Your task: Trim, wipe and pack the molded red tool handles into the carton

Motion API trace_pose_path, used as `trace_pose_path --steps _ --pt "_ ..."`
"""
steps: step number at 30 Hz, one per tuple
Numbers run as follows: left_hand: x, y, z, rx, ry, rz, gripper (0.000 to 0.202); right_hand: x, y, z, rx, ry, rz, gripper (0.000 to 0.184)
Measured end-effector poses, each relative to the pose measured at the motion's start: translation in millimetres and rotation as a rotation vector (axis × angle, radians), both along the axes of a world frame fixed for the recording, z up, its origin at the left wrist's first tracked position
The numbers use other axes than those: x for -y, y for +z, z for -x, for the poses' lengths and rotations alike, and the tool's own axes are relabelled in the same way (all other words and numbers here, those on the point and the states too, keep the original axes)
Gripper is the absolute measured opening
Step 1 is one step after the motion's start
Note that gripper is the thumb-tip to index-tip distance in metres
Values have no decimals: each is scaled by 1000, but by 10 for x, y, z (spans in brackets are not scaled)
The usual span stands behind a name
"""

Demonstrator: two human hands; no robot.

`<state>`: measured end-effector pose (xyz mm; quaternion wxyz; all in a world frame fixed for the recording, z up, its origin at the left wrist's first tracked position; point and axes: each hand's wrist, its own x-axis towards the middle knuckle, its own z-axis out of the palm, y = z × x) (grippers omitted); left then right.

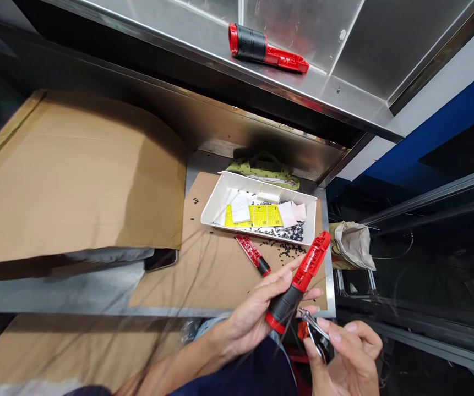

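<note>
Left grip (253,311) around red-and-black handle (298,283), cardboard sheet (220,280) on steel bench (55,291), white tray (261,190)

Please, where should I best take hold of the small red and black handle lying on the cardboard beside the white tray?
Pinch the black round end of the small red and black handle from above, coming from your side. That end points toward you, away from the white tray, and the red end lies close to the tray.
</note>
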<state>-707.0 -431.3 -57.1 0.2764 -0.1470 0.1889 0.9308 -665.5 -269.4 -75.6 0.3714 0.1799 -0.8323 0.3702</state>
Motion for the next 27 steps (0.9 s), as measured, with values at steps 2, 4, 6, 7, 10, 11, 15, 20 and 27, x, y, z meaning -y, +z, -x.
trace_pose_path --steps 2,4,6,7,10,11,15,20,27 --pt "-5 9 -12 2 -1 17 67 -3 21 -9 -11 7 -19 30" --pt "-9 -1 -21 -7 6 20 71 2 35 -20 -12 10 -20 29" --pt "-9 -9 -30 -20 -1 21 74 9 41 -29 -8 15 -15 30" --pt "-7 -7 -33 -23 -15 25 75 13 43 -32 -6 22 -15 30" --pt "7 27 -33 -16 -59 44 81 30 48 -36 -9 44 -10 30" --pt "11 44 -30 -11 -64 49 85 38 51 -35 -13 51 -7 30" --pt "14 81 -10 -21 -62 40 93 67 60 -30 -17 54 8 28" --pt "-11 42 -20 -44 -62 24 89 82 64 -40 -9 35 -5 26" --pt "-13 45 -53 -57 -70 74 69 79 69 -59 12 0 -33 24"
